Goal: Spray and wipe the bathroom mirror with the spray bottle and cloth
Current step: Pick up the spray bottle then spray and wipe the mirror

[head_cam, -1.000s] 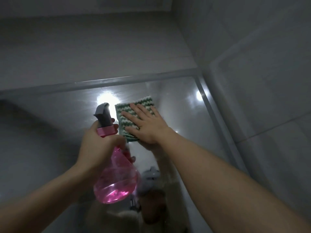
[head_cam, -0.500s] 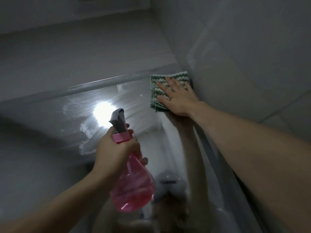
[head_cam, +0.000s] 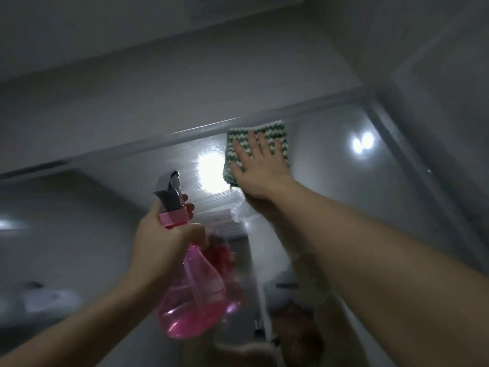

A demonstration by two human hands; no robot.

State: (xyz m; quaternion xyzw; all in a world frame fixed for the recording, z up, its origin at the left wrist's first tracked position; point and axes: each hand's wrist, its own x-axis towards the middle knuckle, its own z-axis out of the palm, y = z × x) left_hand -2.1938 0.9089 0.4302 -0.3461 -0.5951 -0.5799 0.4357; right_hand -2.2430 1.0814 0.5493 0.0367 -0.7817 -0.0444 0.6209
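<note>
- The lower part of the mirror point(head_cam: 330, 207) is dim and blurred; the reflection there is hard to make out.
- The right hand point(head_cam: 260, 169) presses a green and white striped cloth point(head_cam: 255, 139) flat on the glass, just under the top frame point(head_cam: 185, 133); its fingers are straight and spread, covering the middle of the cloth.
- The left hand point(head_cam: 164, 242) grips the neck of a pink spray bottle point(head_cam: 193, 295); the fingers are curled around it, near the grey trigger head point(head_cam: 169, 192).
- Bright light spots point(head_cam: 210, 168) reflect beside the cloth.

Your one view sits on your head, tilted upward and close to the mirror point(head_cam: 330, 207), its top frame edge point(head_cam: 185, 137) running from 9 toward 2 o'clock.
</note>
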